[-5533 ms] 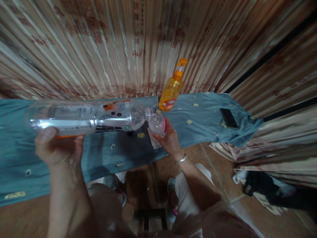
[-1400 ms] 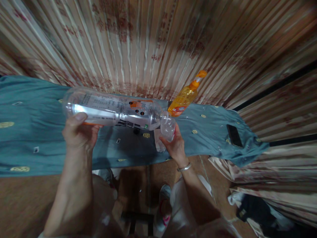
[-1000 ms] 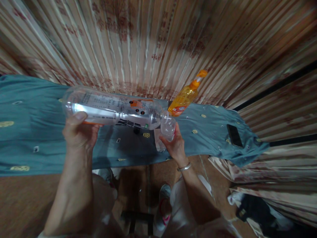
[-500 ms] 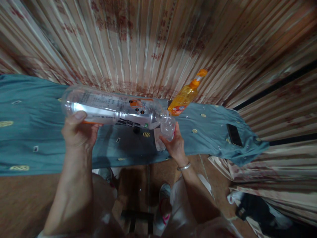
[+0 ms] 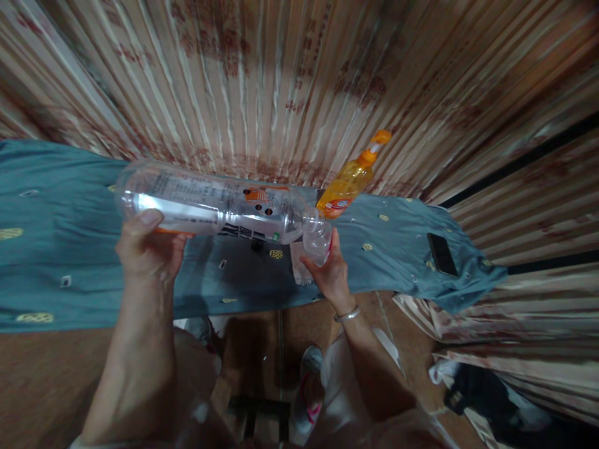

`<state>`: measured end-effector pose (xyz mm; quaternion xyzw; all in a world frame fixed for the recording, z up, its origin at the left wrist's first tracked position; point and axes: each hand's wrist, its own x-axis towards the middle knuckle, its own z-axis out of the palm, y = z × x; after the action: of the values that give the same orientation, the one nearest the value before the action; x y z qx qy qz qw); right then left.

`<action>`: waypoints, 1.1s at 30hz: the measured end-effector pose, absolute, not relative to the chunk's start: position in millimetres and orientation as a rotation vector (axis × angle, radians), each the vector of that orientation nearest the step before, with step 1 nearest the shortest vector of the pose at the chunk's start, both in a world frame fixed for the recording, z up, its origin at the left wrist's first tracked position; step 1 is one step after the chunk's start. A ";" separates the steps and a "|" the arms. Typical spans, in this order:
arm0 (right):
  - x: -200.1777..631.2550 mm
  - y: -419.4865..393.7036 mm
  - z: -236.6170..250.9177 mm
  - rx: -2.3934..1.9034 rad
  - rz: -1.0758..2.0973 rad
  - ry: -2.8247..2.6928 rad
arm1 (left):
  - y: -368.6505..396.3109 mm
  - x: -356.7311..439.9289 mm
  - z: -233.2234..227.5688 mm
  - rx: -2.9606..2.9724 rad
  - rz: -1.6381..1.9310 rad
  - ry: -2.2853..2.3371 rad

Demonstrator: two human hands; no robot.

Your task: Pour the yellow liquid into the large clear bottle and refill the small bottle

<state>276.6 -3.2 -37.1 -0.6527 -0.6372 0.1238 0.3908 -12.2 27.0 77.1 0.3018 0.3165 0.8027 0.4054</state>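
Left hand [image 5: 150, 252] grips the big bottle [image 5: 210, 209] near its base, fingers [image 5: 148, 218] clamped around it from below, thumb on the near side. Bottle is held almost level over the desk [image 5: 70, 249], neck pointing right and tipped slightly down. Its mouth meets the top of a small bottle [image 5: 318, 240], clear plastic, held upright-ish in the right hand [image 5: 330, 274]. Right fingers wrap the small bottle from behind and below, clamped on it; a bit of pink shows at the far side, cannot tell what it is. Bangle [image 5: 346, 313] on the right wrist.

Progress, judging by the pose: pouring from big bottle into small one is under way. Mouths are lined up and touching or very nearly. Big bottle looks mostly empty, only a thin layer along its lower side. Fill level in the small bottle is not readable. Left to do, by my reading: finish the pour, right the big bottle, cap both. No caps clearly visible.

Around: orange pump bottle [image 5: 349, 181] stands on the desk just behind the small bottle, apart from it. Phone [image 5: 441, 254] lies flat on the teal cloth [image 5: 397, 249] well to the right. A pale crumpled tissue [image 5: 298, 265] sits on the cloth under the right hand. Curtain [image 5: 262, 81] behind.
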 end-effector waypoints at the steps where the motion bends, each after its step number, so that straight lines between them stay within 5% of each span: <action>1: 276.3 -3.2 -36.5 -1.662 0.320 -1.617 | 26.9 -12.2 77.2 0.764 2.025 0.799; 33: 278.2 -0.7 -38.8 -1.613 0.331 -1.640 | 26.1 -12.1 78.8 0.724 2.023 0.828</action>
<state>278.2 -0.7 -38.8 -0.6368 -0.6476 0.1307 0.3975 -12.1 26.1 78.8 0.2870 0.3284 0.8024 0.4073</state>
